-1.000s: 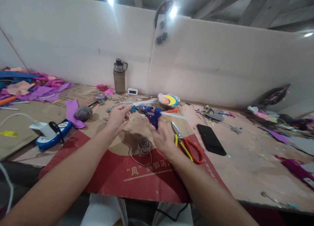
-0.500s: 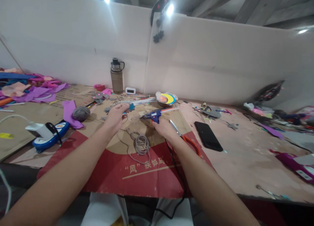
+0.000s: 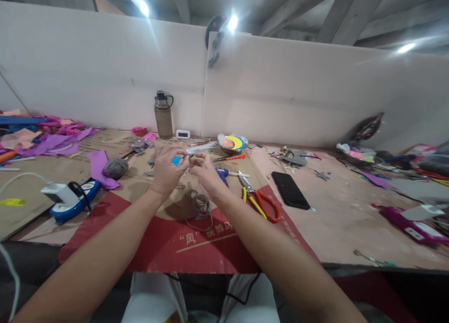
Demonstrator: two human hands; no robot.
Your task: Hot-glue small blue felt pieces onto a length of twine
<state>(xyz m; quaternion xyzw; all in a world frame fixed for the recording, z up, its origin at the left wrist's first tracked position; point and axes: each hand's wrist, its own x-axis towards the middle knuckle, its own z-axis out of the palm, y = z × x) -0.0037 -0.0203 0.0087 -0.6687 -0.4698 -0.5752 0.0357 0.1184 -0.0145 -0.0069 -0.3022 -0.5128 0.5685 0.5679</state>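
Note:
My left hand (image 3: 167, 168) pinches a small blue piece (image 3: 176, 160) above the cardboard; its shape is mostly hidden by the fingers. Close beside it, my right hand (image 3: 206, 174) has its fingertips drawn together at the left fingertips, and whatever they grip is too small to make out. A loose coil of grey yarn (image 3: 201, 206) lies below the hands on the red-printed cardboard (image 3: 157, 248). Just right of my right hand, a blue glue gun (image 3: 222, 175) rests with a white glue stick poking from its back.
Red-handled scissors (image 3: 269, 207), yellow-handled pliers (image 3: 257, 206) and a black phone (image 3: 290, 190) lie to the right. A grey yarn ball (image 3: 115, 168) and blue power strip (image 3: 75, 201) are on the left. A bottle (image 3: 163, 117) and a bowl (image 3: 232, 147) stand behind.
My right hand has let go of the glue gun, which now lies on the cardboard, and has moved left to meet my left hand. The view has shifted slightly.

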